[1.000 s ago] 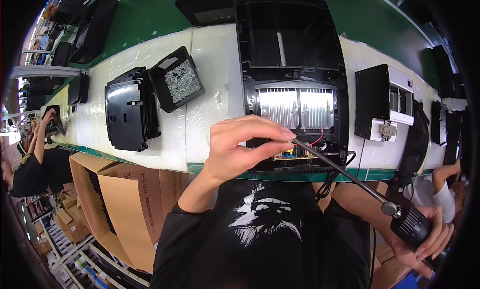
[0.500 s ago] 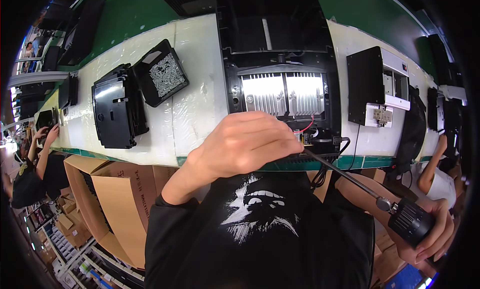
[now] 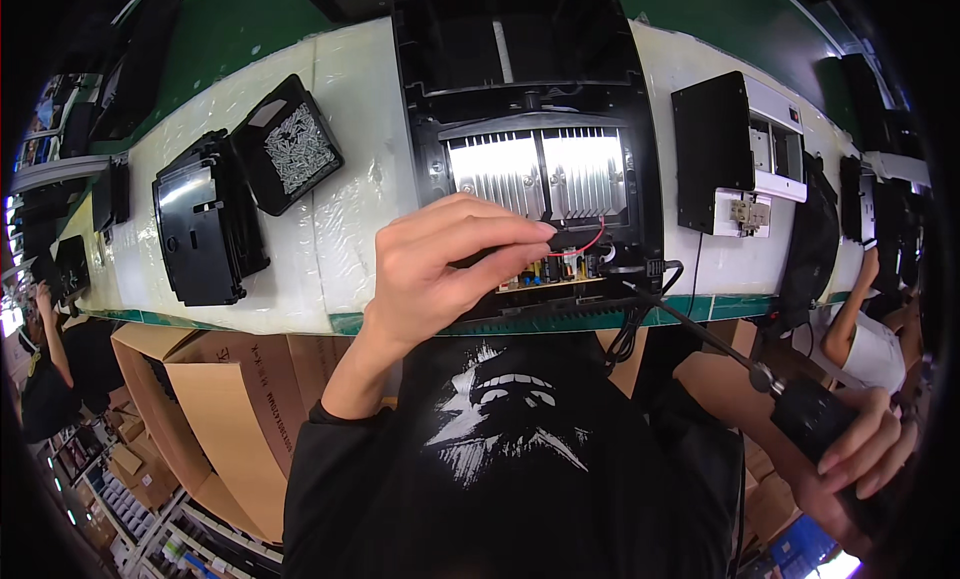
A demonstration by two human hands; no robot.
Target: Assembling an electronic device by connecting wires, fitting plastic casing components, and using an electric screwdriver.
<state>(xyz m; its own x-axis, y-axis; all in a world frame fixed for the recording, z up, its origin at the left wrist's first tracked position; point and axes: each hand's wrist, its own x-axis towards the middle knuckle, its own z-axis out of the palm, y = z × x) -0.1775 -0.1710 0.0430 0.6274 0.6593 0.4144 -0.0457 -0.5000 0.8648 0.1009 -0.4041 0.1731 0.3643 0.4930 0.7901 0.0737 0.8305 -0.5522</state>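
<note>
My left hand hovers over the front of an opened black device, thumb and forefinger pinched together. Whatever lies between those fingertips is too small to make out. Just beneath them are a circuit board and a red wire arching off to the right. Behind the hand, bright finned metal heat sinks fill the middle of the device. At the lower right my right hand wraps round a black electric screwdriver. Its long thin shaft slants up left, ending beside the device's front right corner.
Left on the bench, a black tray of small screws stands against black plastic covers. A black and white housing sits to the right. A black cable hangs off the bench's edge, with an open cardboard box below left.
My left hand has drawn back left from the device's front right, uncovering the board. The screwdriver's tip stays near the front right corner. The whole view has shifted slightly.
</note>
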